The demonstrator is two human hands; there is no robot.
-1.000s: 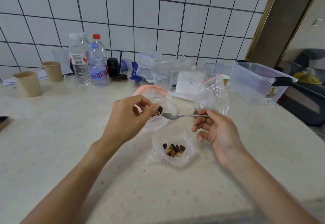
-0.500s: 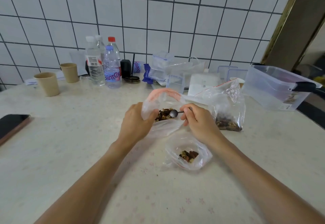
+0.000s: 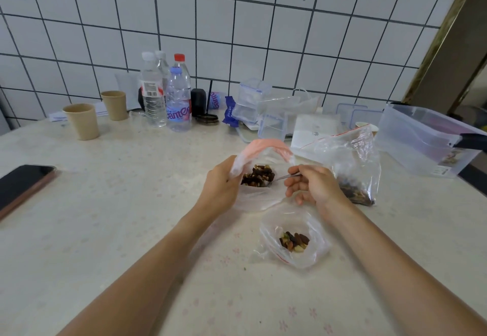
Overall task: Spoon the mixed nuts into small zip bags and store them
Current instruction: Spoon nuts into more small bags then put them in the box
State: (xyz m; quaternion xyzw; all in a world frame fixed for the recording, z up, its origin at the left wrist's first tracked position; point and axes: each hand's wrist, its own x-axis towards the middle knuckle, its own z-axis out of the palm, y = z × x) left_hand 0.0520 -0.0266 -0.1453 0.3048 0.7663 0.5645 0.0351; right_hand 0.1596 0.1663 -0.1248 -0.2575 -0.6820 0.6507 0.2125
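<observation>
At centre of table, items as follows.

Right hand: thumb and fingers pinch the handle of a metal spoon; the bowl end reaches into the mixed nuts inside the large bag.

Left hand: fingers curled round the near left edge of the large bag, holding its mouth open. Bag is clear plastic with a pink zip strip arching over the top; nuts heaped inside, between the two hands.

Small zip bag: lies open on the table just in front of the right wrist, with a small cluster of nuts in it; thin red line along one edge.

Second clear bag: stands just right of the right hand, dark nuts settled at its bottom, red strip at the top.

Clear storage box: far right, well apart from the hands.

Back row by the tiled wall: water bottles, two paper cups, stacked small clear containers.

Phone: dark screen, at the left edge of the table.
</observation>
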